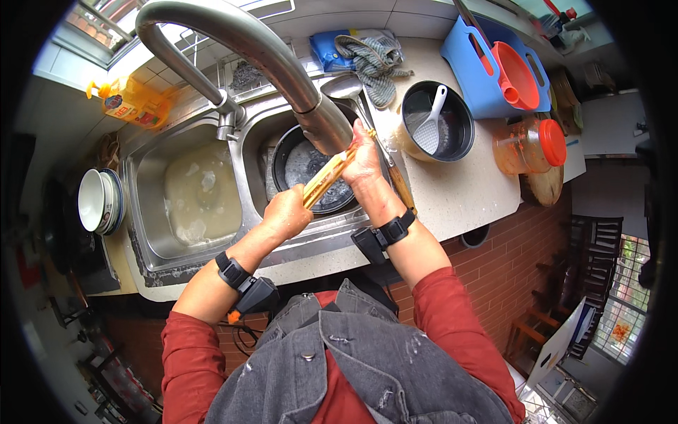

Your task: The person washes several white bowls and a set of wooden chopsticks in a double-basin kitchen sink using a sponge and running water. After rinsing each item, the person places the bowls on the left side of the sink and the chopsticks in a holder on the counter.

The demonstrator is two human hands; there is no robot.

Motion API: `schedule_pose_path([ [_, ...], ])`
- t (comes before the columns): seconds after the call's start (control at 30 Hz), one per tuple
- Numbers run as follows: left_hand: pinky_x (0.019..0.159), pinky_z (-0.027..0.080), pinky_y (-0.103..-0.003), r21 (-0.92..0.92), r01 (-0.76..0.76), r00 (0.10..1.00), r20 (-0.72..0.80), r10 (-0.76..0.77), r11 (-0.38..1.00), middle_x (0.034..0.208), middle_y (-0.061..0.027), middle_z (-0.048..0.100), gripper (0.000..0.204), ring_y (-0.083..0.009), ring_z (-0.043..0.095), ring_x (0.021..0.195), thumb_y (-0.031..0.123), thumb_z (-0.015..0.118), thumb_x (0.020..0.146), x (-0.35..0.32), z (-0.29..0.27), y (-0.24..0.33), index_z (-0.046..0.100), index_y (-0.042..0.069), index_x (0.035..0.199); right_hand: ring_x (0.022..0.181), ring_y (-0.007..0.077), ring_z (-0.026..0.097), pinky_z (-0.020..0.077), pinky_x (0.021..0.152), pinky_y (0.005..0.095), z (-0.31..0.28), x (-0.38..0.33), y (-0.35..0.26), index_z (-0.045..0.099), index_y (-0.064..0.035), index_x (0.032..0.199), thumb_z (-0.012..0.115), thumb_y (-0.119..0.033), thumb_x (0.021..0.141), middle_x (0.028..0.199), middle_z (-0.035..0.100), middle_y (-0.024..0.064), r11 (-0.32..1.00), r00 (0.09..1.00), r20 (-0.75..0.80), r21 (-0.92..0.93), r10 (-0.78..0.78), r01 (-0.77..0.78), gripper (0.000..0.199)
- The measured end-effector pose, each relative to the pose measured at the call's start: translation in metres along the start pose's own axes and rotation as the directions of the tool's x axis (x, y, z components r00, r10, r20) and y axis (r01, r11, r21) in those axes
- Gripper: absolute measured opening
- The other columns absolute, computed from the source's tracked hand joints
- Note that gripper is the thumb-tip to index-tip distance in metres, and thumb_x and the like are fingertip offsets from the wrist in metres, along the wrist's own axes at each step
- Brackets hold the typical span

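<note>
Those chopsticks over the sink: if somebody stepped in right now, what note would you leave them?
Left hand grips the lower end of the bundle of chopsticks; right hand grips the upper end, just below the faucet spout.
They are held over the right basin, above a dark pan. The left basin holds cloudy water.
Whether water is running cannot be told; how far the washing has got is unclear.

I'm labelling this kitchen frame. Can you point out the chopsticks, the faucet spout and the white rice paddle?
chopsticks (326, 177): head view, middle of the bundle between the hands.
faucet spout (282, 60): head view, upper curve of the metal tube.
white rice paddle (429, 126): head view, its blade inside the dark pot.
</note>
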State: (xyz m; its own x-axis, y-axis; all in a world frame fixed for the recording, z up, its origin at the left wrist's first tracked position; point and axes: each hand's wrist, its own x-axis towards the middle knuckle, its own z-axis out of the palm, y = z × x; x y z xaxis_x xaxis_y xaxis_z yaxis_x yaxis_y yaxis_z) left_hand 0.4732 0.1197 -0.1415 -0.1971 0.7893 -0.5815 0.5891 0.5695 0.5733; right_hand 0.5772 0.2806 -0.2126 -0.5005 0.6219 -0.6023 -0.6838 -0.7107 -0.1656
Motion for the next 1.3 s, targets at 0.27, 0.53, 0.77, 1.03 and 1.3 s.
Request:
schedule_pose_path([
  [0.27,0.031,0.026,-0.021,-0.637,0.727,0.507,0.751,0.424,0.259,0.057,0.0000,0.037,0.018,-0.0074,0.032,0.038,-0.002,0.053,0.073,0.025,-0.010,-0.013,0.044,0.007,0.086,0.048,0.0054,0.040,0.0407,0.057,0.0245,-0.003,-0.044,0.006,0.045,-0.0161,0.066,0.065,-0.033,0.085,0.053,0.038,-0.0081,0.947,0.859,0.497,0.201,0.123,-0.252,0.032],
  [0.53,0.034,0.025,-0.026,-0.614,0.362,0.820,0.567,0.074,0.701,0.052,0.0001,0.041,0.009,-0.0100,0.035,0.038,0.006,0.057,0.070,0.030,-0.009,-0.016,0.050,0.009,0.074,0.049,0.0200,0.051,0.0462,0.051,0.0344,-0.013,-0.023,0.034,0.048,-0.0098,0.072,0.054,-0.028,0.090,0.060,0.049,0.0040,0.963,0.997,-0.076,-0.269,0.007,-0.027,0.027],
  [0.77,0.065,0.050,-0.047,0.280,-0.109,0.979,-0.134,0.151,0.954,0.078,-0.0255,0.063,0.016,-0.0381,0.064,0.072,0.009,0.052,0.075,-0.006,-0.001,-0.032,0.055,-0.001,0.088,0.041,0.0168,0.046,0.0453,0.039,0.0349,-0.013,0.007,0.026,0.053,-0.0063,0.080,0.064,-0.029,0.087,0.060,0.043,0.0018,0.831,0.836,-0.310,-0.485,-0.454,0.271,0.027],
  [1.03,0.031,0.024,-0.023,-0.682,0.509,0.735,0.662,0.147,0.524,0.049,0.0010,0.037,0.021,-0.0076,0.033,0.035,-0.003,0.056,0.069,0.011,-0.007,-0.042,0.043,0.009,0.079,0.051,0.0164,0.053,0.0477,0.050,0.0299,-0.017,0.004,0.007,0.056,-0.0077,0.098,0.048,-0.046,0.093,0.075,0.058,0.0042,0.964,0.984,0.011,-0.200,-0.178,0.177,0.040],
  [1.3,0.032,0.026,-0.022,-0.576,0.817,0.488,0.676,0.553,-0.016,0.054,0.0012,0.036,0.014,-0.0082,0.031,0.038,0.001,0.052,0.074,0.034,0.033,-0.041,0.047,0.010,0.083,0.047,0.0074,0.035,0.0391,0.049,0.0235,-0.029,-0.023,0.021,0.046,-0.0126,0.074,0.052,-0.029,0.092,0.058,0.040,-0.0049,0.925,0.898,0.304,0.108,0.317,-0.363,0.025],
])
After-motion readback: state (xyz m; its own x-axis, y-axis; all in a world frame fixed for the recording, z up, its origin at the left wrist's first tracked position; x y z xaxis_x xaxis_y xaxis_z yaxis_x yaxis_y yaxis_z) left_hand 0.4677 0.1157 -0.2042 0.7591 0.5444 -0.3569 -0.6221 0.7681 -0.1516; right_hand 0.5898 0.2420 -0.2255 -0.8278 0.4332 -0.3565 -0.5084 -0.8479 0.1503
